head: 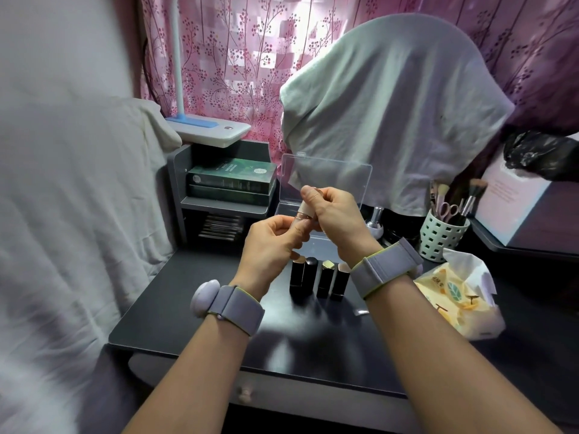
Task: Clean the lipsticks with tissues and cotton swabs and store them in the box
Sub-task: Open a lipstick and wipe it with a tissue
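Observation:
Both hands hold one pale pink lipstick (pixel 303 212) above the black desk. My right hand (pixel 332 214) grips its upper part, the cap end. My left hand (pixel 273 242) pinches the lower end. Below them, several black lipsticks (pixel 319 278) stand upright in a row on the desk. Behind my hands stands a clear plastic box (pixel 316 242) with its lid (pixel 332 177) raised. A pack of tissues (pixel 460 296) lies to the right, one sheet sticking up. No cotton swabs are plainly visible.
A white holder (pixel 443 234) with brushes and scissors stands at the back right, by a small silver bottle (pixel 376 219). A grey shelf (pixel 225 202) with green boxes and a lamp (pixel 208 128) sits at the back left. White cloth hangs along the left.

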`<state>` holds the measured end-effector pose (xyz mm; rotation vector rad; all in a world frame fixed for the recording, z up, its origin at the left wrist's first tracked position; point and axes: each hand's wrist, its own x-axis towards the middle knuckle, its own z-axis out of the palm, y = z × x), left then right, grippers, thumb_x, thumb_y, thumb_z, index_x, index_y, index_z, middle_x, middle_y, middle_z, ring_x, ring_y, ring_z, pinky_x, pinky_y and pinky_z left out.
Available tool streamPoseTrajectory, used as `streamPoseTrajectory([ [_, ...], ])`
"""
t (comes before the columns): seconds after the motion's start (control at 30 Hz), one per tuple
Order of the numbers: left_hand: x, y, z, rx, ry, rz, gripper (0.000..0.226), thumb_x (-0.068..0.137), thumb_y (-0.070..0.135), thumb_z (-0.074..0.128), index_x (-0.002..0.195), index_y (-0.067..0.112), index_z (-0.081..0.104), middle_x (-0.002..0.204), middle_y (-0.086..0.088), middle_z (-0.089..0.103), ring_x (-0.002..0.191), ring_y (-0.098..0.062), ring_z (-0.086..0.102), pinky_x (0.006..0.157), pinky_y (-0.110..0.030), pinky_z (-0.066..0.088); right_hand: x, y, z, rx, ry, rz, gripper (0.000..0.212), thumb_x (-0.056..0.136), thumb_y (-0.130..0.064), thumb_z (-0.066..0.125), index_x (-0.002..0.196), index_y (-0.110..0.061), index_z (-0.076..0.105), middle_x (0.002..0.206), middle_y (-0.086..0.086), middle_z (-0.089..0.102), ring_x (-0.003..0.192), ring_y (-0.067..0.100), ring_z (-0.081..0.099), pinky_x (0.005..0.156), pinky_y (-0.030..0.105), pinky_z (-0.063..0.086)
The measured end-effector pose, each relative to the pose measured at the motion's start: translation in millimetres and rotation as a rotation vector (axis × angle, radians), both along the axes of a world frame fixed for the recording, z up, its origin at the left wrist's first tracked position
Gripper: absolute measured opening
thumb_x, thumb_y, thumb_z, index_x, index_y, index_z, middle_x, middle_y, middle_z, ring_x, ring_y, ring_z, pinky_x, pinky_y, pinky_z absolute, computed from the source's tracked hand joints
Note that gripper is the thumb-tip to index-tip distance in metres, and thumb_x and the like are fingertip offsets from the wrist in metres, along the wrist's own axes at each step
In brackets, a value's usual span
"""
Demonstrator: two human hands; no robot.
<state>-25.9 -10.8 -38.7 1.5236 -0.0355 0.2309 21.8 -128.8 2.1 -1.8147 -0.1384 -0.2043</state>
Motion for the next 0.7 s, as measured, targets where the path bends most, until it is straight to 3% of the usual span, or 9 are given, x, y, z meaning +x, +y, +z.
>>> streamPoseTrajectory([
  [0.13,-1,-6,3,0.017,-0.009,0.014,0.024,0.089,0.030,0.075,0.092,0.006,0.076,0.077,-0.006,0.072,0.070,-0.014,0.062,0.061,-0.026,0.056,0,-4,2,0.069,0.045,-0.005,0.030,0.096,-0.031,0.066,0.085,-0.003,0.065,0.064,0.000,0.059,0.061,0.015,0.054,0.073,0.040,0.053],
  [0.33,-1,-12,11,0.076,0.003,0.018,0.022,0.089,0.029,0.075,0.090,0.007,0.078,0.075,-0.006,0.073,0.067,-0.013,0.061,0.058,-0.026,0.053,-2,-11,4,0.139,0.090,-0.002,0.036,0.097,-0.026,0.064,0.067,-0.009,0.056,0.040,-0.012,0.051,0.038,0.003,0.050,0.046,0.018,0.045],
  [0.47,-6,-10,12,0.116,0.029,0.008,0.020,0.088,0.027,0.077,0.085,0.008,0.078,0.076,-0.009,0.073,0.066,-0.014,0.063,0.059,-0.027,0.055,1,-25,15,0.244,0.078,-0.126,0.037,0.097,-0.029,0.064,0.064,-0.012,0.060,0.061,0.005,0.059,0.056,0.018,0.055,0.044,0.018,0.039],
  [0.57,-13,-8,5,0.107,0.044,0.005,0.020,0.087,0.027,0.078,0.086,0.007,0.077,0.082,-0.014,0.076,0.068,-0.014,0.065,0.061,-0.026,0.057,4,-42,31,0.312,0.086,-0.186,0.033,0.096,-0.033,0.065,0.069,-0.015,0.060,0.076,0.006,0.066,0.065,0.019,0.061,0.055,0.024,0.038],
  [0.7,-12,-15,3,0.068,0.053,0.010,0.019,0.086,0.026,0.078,0.089,0.008,0.076,0.086,-0.014,0.076,0.068,-0.012,0.063,0.060,-0.025,0.057,3,-46,20,0.227,0.107,-0.133,0.025,0.094,-0.040,0.066,0.084,-0.017,0.065,0.087,0.006,0.067,0.076,0.018,0.061,0.062,0.028,0.041],
])
